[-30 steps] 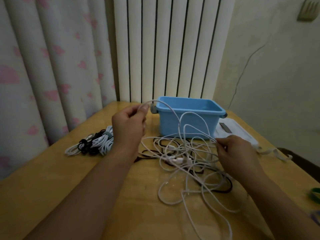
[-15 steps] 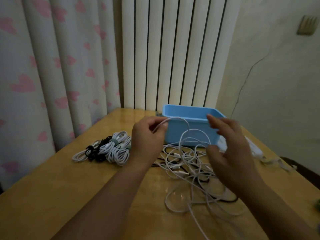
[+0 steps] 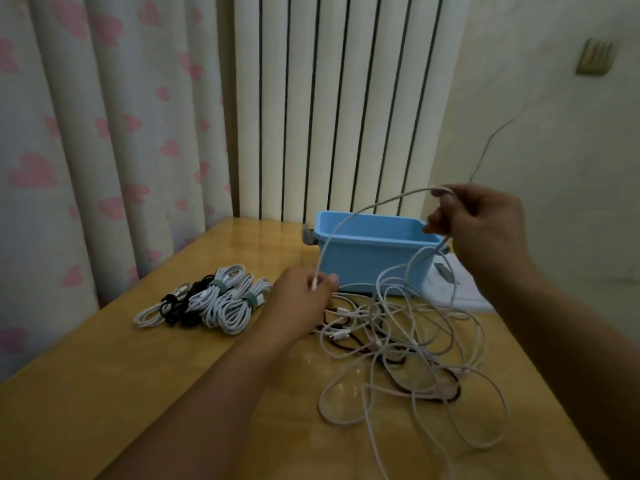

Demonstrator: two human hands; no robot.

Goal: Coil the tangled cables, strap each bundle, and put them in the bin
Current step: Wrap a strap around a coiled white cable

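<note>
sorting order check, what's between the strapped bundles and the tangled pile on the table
In the head view, the left hand sits between the strapped bundles and tangled pile, pinching a white cable.

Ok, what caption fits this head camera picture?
Both hands, left and right, stretch a white cable above the tangle.

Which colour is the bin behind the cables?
The bin is light blue, clear in the head view.

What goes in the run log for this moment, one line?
phase: coiling | left hand: pinches white cable | right hand: holds same cable raised | bin: no bundles visible inside | strapped bundles: on table
</note>
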